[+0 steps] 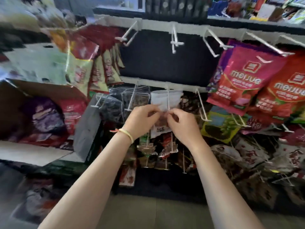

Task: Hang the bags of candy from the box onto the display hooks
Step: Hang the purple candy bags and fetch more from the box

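Retail peg display, viewed from head height, looking forward and down. Left hand (144,116): fingers curled, pinching the top edge of a small bag of candy (159,128) from its left side; a pale yellow band with a red thread (127,134) sits on that wrist. Right hand (181,123): fingers likewise curled, pinching the same top edge from the right, thumb and forefinger close to the left hand's fingertips. Bag of candy: white header with a clear lower part showing brownish contents, held between both hands at the front end of a white wire hook (168,100) on the middle row; whether its hole is already on the wire cannot be told. Behind it on that hook hangs a white-backed bag (165,98). Top row: three bare white hooks (175,39) project before a dark back panel (165,63). Right of these: red and magenta bags (237,80) printed with pale lettering, hanging in overlapping ranks. Left of the panel: tan and red bags (102,70), somewhat blurred. Far left: an open cardboard box (41,152), flaps spread, holding purple and red bags (49,119). Lower rows below the hands: crowded small dark and red packets (165,151) on short pegs. Lower right: further mixed packets (247,156), details too blurred to read. Floor (148,212) grey.
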Action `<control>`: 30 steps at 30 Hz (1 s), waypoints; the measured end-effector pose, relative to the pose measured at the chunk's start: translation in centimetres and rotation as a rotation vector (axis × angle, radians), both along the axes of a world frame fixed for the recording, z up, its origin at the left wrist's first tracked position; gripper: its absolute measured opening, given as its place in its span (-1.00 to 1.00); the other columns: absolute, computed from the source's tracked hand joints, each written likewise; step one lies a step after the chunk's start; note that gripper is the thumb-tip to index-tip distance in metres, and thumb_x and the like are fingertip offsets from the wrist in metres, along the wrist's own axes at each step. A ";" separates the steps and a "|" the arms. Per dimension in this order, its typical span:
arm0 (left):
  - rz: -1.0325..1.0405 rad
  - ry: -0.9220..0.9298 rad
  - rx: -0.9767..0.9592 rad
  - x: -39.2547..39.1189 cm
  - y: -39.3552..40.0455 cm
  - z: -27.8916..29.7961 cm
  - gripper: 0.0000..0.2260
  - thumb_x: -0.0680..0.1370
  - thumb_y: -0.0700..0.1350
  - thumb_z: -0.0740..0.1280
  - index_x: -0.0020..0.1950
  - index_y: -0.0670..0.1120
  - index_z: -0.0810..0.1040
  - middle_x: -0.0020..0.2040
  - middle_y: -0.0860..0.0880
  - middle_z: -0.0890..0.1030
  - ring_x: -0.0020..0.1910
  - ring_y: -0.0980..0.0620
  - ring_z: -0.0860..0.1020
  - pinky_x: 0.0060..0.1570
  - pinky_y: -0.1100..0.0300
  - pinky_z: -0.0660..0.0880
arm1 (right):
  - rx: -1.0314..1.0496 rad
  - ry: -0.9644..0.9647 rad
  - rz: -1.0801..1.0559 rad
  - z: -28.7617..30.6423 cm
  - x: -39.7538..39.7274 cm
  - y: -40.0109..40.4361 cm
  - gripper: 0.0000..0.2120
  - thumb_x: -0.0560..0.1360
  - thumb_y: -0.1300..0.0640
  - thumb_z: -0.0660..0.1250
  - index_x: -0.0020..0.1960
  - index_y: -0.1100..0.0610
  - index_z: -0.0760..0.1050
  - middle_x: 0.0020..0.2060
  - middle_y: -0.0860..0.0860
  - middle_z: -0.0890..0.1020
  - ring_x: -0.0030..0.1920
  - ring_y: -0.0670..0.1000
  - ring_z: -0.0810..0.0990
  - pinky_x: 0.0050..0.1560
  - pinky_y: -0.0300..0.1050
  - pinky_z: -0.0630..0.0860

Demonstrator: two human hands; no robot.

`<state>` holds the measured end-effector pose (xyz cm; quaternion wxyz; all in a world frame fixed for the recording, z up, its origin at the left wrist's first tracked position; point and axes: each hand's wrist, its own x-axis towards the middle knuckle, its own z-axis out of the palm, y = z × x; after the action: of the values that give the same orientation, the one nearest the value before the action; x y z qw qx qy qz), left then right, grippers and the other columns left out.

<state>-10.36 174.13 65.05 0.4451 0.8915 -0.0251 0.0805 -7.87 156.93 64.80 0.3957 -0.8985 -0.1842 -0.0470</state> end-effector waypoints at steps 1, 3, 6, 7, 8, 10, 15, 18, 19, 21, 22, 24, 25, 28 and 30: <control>0.040 0.007 -0.019 -1.8 3.3 -0.2 -0.86 0.61 -0.15 0.32 -0.07 0.02 0.64 -0.29 0.08 0.65 -0.41 0.13 0.57 -0.20 0.10 0.60 | 0.010 0.021 0.022 -0.2 -1.1 3.1 -0.83 0.63 0.10 0.26 0.01 0.04 0.64 -0.19 -0.05 0.68 -0.22 -0.05 0.62 -0.14 -0.09 0.52; 0.123 0.051 -0.038 -5.1 9.9 -1.0 -0.86 0.62 -0.14 0.32 -0.05 -0.01 0.66 -0.29 0.04 0.67 -0.43 0.10 0.58 -0.24 0.13 0.60 | 0.012 0.083 0.081 -0.4 -3.2 9.3 -0.81 0.64 0.09 0.25 0.00 0.03 0.64 -0.25 0.03 0.67 -0.28 0.08 0.61 -0.20 0.03 0.52; 0.267 0.122 -0.060 -9.1 18.9 -2.3 -0.86 0.61 -0.15 0.32 -0.04 0.00 0.67 -0.24 0.00 0.69 -0.34 0.04 0.62 -0.22 0.16 0.61 | -0.024 0.165 0.190 -0.5 -6.1 17.8 -0.79 0.66 0.09 0.21 0.02 0.04 0.62 -0.28 0.05 0.64 -0.31 0.13 0.60 -0.22 0.08 0.53; 0.299 0.140 -0.038 -10.1 21.4 -2.8 -0.85 0.60 -0.15 0.32 -0.07 0.02 0.66 -0.23 -0.01 0.69 -0.33 0.01 0.62 -0.23 0.14 0.60 | -0.032 0.182 0.222 -0.5 -7.0 20.3 -0.79 0.66 0.09 0.21 0.02 0.05 0.62 -0.27 0.05 0.64 -0.29 0.13 0.61 -0.20 0.07 0.54; 0.322 0.168 0.002 -10.8 23.8 -3.4 -0.86 0.58 -0.15 0.33 -0.09 0.03 0.66 -0.22 -0.01 0.69 -0.31 -0.01 0.62 -0.22 0.12 0.59 | -0.031 0.193 0.251 -0.5 -7.7 22.5 -0.80 0.66 0.09 0.22 0.01 0.07 0.62 -0.27 0.04 0.64 -0.28 0.11 0.61 -0.17 0.06 0.54; 0.350 0.260 0.136 -11.7 27.9 -4.3 -0.89 0.57 -0.13 0.34 -0.06 0.00 0.67 -0.13 -0.05 0.70 -0.18 -0.07 0.63 -0.09 0.09 0.56 | -0.036 0.215 0.297 -0.7 -8.7 26.4 -0.81 0.65 0.08 0.23 0.01 0.07 0.61 -0.27 -0.04 0.62 -0.25 0.03 0.62 -0.14 -0.01 0.54; 0.290 0.575 0.502 -11.3 35.5 -5.7 -0.79 0.59 0.01 0.29 0.12 -0.03 0.64 0.11 -0.08 0.65 0.01 -0.10 0.60 0.03 0.09 0.54 | -0.146 0.354 0.339 -2.2 -7.7 33.9 -0.73 0.63 0.03 0.26 0.29 0.06 0.52 -0.06 -0.04 0.60 -0.04 0.02 0.58 -0.08 -0.13 0.46; 0.142 0.880 0.491 -9.0 38.3 -5.7 -0.64 0.62 0.07 0.30 0.32 -0.11 0.56 0.24 -0.13 0.61 0.14 -0.13 0.61 0.05 0.06 0.59 | -0.300 0.433 0.324 -3.6 -5.3 38.2 -0.45 0.59 -0.07 0.29 0.50 0.09 0.26 0.25 0.10 0.51 0.18 0.12 0.53 0.01 -0.08 0.42; 0.094 0.972 0.501 -7.9 39.0 -5.8 -0.59 0.61 0.10 0.30 0.36 -0.11 0.53 0.26 -0.15 0.59 0.17 -0.15 0.61 -0.04 0.07 0.61 | -0.327 0.457 0.307 -4.0 -4.4 39.6 -0.36 0.57 -0.09 0.31 0.54 0.11 0.18 0.34 0.14 0.44 0.25 0.16 0.50 0.07 -0.05 0.44; 0.066 1.083 0.564 -5.9 40.4 -6.1 -0.55 0.59 0.18 0.27 0.34 -0.10 0.52 0.20 -0.17 0.60 0.05 -0.15 0.66 -0.35 0.18 0.57 | -0.332 0.510 0.269 -4.5 -2.4 42.1 -0.22 0.55 -0.10 0.34 0.59 0.13 0.03 0.44 0.20 0.30 0.34 0.21 0.43 0.14 -0.03 0.43; 0.092 1.114 0.567 -5.0 41.1 -6.4 -0.53 0.58 0.19 0.27 0.33 -0.11 0.52 0.17 -0.19 0.60 -0.02 -0.17 0.68 -0.40 0.19 0.57 | -0.327 0.531 0.248 -4.7 -1.4 43.2 -0.19 0.55 -0.10 0.35 0.60 0.14 -0.01 0.46 0.21 0.27 0.33 0.22 0.43 0.11 -0.05 0.42; 0.162 1.112 0.536 -3.3 42.8 -7.6 -0.51 0.59 0.16 0.29 0.38 -0.14 0.47 0.18 -0.21 0.60 -0.19 -0.16 0.67 -0.36 0.14 0.59 | -0.324 0.565 0.208 -5.3 0.3 45.2 -0.18 0.55 -0.08 0.35 0.60 0.16 -0.04 0.47 0.23 0.24 0.31 0.23 0.44 0.07 -0.05 0.43; 0.188 1.067 0.552 -2.6 43.7 -8.4 -0.50 0.60 0.13 0.29 0.43 -0.13 0.43 0.22 -0.20 0.59 -0.21 -0.13 0.65 -0.29 0.14 0.57 | -0.323 0.578 0.191 -5.8 1.0 46.1 -0.18 0.56 -0.06 0.34 0.60 0.17 -0.05 0.48 0.24 0.22 0.33 0.23 0.43 0.10 -0.03 0.44; 0.320 0.847 0.582 -1.1 46.8 -11.1 -0.47 0.60 0.07 0.29 0.50 -0.12 0.29 0.34 -0.19 0.53 0.19 -0.18 0.58 0.08 0.06 0.52 | -0.361 0.633 0.159 -7.7 2.6 48.5 -0.13 0.55 -0.06 0.36 0.62 0.18 -0.07 0.50 0.25 0.24 0.43 0.24 0.35 0.32 0.05 0.44; 0.420 0.755 0.505 -0.8 48.6 -12.7 -0.50 0.59 0.08 0.30 0.44 -0.13 0.31 0.34 -0.19 0.50 0.27 -0.23 0.53 0.11 0.02 0.49 | -0.391 0.659 0.140 -9.3 3.4 49.8 -0.11 0.53 -0.08 0.39 0.62 0.21 -0.05 0.50 0.25 0.28 0.46 0.25 0.33 0.39 0.08 0.40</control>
<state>-11.14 222.73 52.39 0.1676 0.9241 0.2993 -0.1686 -4.46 206.71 55.51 0.2572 -0.9091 -0.1137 0.3072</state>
